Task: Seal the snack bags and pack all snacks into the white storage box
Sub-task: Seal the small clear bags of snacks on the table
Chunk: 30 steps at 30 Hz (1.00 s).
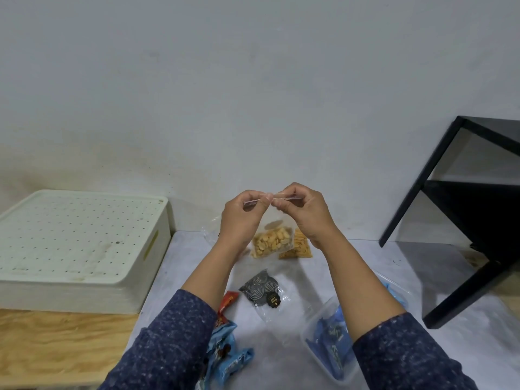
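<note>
- Sealing in progress: the left hand and right hand are raised above the worktop, each pinching the zip strip of a clear nut bag between thumb and curled fingers, fingertips nearly meeting at the middle of the strip.
- The bag hangs from that grip, its pale nuts gathered at the bottom, in front of a second bag of orange sticks that seems to lie on the worktop behind.
- Waiting their turn: a clear bag of dark round biscuits, blue-wrapped snacks near the left sleeve, and a clear tub of blue packets.
- The white box sits to the left, lid on, apart from the snacks.
- Next move, by the look of it: press along the strip to both corners, check that it holds, then free a hand to take the lid off before anything goes in.
</note>
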Motion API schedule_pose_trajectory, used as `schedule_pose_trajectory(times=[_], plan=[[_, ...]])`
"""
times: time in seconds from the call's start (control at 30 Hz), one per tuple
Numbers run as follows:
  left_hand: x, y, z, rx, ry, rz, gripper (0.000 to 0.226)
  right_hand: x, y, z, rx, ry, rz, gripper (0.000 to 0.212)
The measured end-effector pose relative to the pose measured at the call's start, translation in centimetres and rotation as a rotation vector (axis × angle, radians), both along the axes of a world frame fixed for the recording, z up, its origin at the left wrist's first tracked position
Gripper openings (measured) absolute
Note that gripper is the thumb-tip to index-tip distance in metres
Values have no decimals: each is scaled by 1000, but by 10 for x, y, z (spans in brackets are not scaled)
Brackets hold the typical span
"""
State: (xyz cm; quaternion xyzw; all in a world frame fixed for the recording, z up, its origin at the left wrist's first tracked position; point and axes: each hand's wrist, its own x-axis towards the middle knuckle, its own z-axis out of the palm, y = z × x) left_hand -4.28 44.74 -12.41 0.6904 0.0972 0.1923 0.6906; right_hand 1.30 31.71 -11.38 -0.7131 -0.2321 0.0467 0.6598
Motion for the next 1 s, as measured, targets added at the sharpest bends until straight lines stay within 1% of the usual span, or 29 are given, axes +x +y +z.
schedule_pose_trajectory(times=[0.07,0.17,0.2,0.27,0.33,0.4,0.43,0.5,0.57,0.6,0.67,0.77,0.87,0.93,1.0], plan=[[-2,2,1,4,-5,-20,9,-1,3,0,2,-4,0,12],[-5,7,2,13,2,-45,12,-5,6,1,10,-21,-7,13],[-6,8,2,7,1,-42,14,-7,8,2,11,-26,-8,17],[-6,12,2,-40,9,-24,15,-12,10,2,20,-41,2,32],[-5,16,3,-137,34,-5,14,-16,9,2,18,-54,16,47],[-3,22,5,-260,47,10,13,-22,7,3,-41,-66,38,54],[-2,25,5,-296,49,6,13,-25,7,3,-102,-77,51,53],[0,26,5,-290,51,-32,13,-29,6,0,-261,-102,58,42],[0,22,2,-237,42,-92,11,-31,5,-3,-325,-82,3,32],[-1,21,-1,-198,33,-123,15,-32,3,-5,-315,-55,-43,31],[-4,18,-10,-109,3,-200,35,-32,-3,-11,-272,-8,-141,33],[-6,12,-25,15,-59,-339,58,-30,-15,-22,-247,39,-263,28],[2,0,-38,224,-69,-395,78,-24,-28,-33,-266,93,-306,27],[12,-9,-47,349,-93,-389,79,-16,-37,-41,-273,117,-326,26],[28,-19,-58,473,-89,-371,64,-3,-47,-51,-280,132,-347,28]])
